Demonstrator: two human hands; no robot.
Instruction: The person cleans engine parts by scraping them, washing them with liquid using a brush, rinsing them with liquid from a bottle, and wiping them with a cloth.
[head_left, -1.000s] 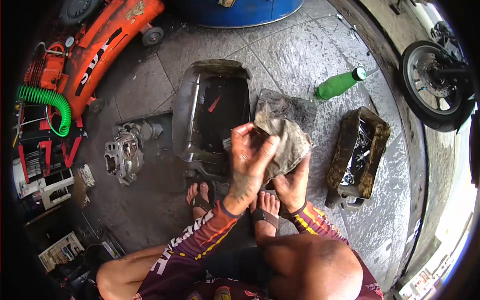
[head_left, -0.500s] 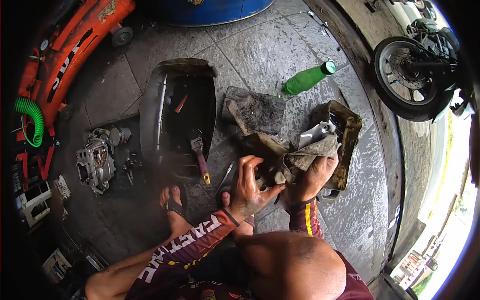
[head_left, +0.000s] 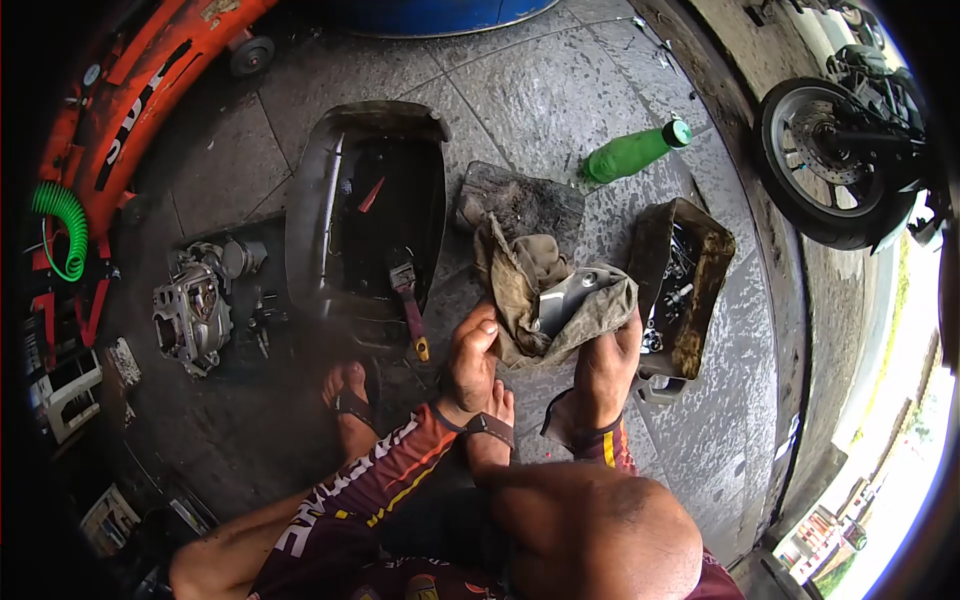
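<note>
A dirty grey-beige rag [head_left: 515, 335] is spread between my hands, with a silver metal part [head_left: 570, 298] lying in its folds. My left hand [head_left: 471, 362] grips the rag's left edge, fingers curled with the thumb on top. On the other side my right hand [head_left: 608, 368] is closed round the cloth and the part's right end; its fingertips are hidden under the fabric. Just beyond the rag lies a dark, grimy flat block [head_left: 530, 205]. A brush [head_left: 411, 312] with a purple handle rests at the near edge of a large black tray [head_left: 300, 235].
A green bottle [head_left: 635, 152] stands beyond the block. To the right is a grimy metal container [head_left: 712, 285] with small parts. An engine part [head_left: 195, 318] sits at left, near an orange machine [head_left: 150, 90]. A blue drum [head_left: 440, 18] and a motorcycle wheel [head_left: 825, 160] are farther out.
My left hand has closed on the rag, which is now spread wider. My right hand and the metal part have moved left and nearer, off the metal container.
</note>
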